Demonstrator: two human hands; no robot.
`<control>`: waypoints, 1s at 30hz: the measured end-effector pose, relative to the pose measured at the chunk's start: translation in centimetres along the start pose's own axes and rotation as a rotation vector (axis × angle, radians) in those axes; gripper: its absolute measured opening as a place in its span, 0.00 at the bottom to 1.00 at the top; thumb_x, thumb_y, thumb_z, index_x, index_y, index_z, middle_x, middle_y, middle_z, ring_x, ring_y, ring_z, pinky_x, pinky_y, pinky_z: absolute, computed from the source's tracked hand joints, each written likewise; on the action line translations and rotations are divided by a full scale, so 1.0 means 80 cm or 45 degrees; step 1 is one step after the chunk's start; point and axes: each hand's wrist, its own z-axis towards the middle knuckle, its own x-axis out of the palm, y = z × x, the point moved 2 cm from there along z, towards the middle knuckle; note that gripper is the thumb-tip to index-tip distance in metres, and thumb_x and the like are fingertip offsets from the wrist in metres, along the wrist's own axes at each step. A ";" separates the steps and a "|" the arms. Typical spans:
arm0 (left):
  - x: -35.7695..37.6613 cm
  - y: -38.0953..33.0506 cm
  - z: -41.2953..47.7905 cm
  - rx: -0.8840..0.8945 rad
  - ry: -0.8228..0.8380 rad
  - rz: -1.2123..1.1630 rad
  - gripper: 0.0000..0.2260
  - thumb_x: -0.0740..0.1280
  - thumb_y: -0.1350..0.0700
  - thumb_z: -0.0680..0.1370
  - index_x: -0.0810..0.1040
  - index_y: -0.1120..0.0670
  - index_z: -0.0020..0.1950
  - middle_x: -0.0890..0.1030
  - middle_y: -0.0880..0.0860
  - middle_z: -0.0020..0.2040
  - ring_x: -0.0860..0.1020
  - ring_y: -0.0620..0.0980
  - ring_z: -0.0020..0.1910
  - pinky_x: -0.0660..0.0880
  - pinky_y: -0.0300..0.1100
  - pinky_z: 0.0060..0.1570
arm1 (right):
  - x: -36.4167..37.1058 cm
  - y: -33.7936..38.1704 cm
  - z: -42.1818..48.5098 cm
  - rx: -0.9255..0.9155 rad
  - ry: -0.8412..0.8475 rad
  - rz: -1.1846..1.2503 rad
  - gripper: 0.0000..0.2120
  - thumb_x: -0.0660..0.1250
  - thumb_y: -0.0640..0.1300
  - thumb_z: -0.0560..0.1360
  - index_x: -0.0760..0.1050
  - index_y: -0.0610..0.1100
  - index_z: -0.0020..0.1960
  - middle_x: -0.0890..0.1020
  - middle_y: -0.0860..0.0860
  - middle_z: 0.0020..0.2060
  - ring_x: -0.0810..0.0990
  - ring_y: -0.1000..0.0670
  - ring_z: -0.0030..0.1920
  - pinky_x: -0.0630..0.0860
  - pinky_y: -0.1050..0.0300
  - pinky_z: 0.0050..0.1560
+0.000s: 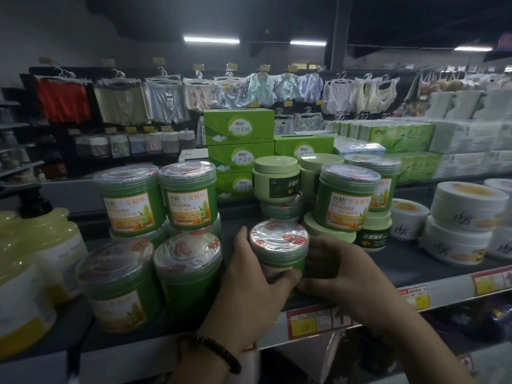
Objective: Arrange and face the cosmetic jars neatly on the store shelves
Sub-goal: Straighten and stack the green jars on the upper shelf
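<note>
Both hands grip one green jar (pixel 279 245) low on the shelf (pixel 407 263). The left hand (pixel 250 275) curls round its left side and the right hand (pixel 342 268) wraps its right. The label's mostly buried behind the fingers, so it's unreadable.

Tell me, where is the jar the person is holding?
Low and centre in the head view: the green jar, near the shelf front, is gripped between the left hand and right hand, just right of two matching jars.
</note>
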 end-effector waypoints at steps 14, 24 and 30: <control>0.013 -0.011 -0.004 0.002 -0.180 0.089 0.33 0.81 0.46 0.72 0.70 0.44 0.72 0.76 0.41 0.66 0.77 0.43 0.66 0.78 0.46 0.66 | 0.006 0.013 0.001 -0.115 -0.023 -0.131 0.26 0.78 0.31 0.75 0.82 0.50 0.70 0.87 0.58 0.62 0.84 0.56 0.66 0.80 0.46 0.69; -0.011 -0.044 -0.014 0.169 -0.179 0.024 0.35 0.81 0.45 0.72 0.70 0.41 0.76 0.78 0.37 0.67 0.76 0.38 0.67 0.77 0.44 0.67 | -0.001 0.049 -0.023 -0.175 -0.141 -0.028 0.25 0.81 0.34 0.72 0.85 0.51 0.66 0.89 0.58 0.57 0.87 0.55 0.61 0.83 0.49 0.64; -0.031 -0.072 -0.023 0.264 -0.190 -0.012 0.34 0.80 0.44 0.71 0.71 0.40 0.74 0.79 0.35 0.66 0.76 0.34 0.65 0.77 0.42 0.66 | -0.003 0.081 -0.038 -0.269 -0.261 0.050 0.25 0.82 0.32 0.69 0.87 0.52 0.61 0.90 0.58 0.52 0.89 0.56 0.55 0.84 0.64 0.55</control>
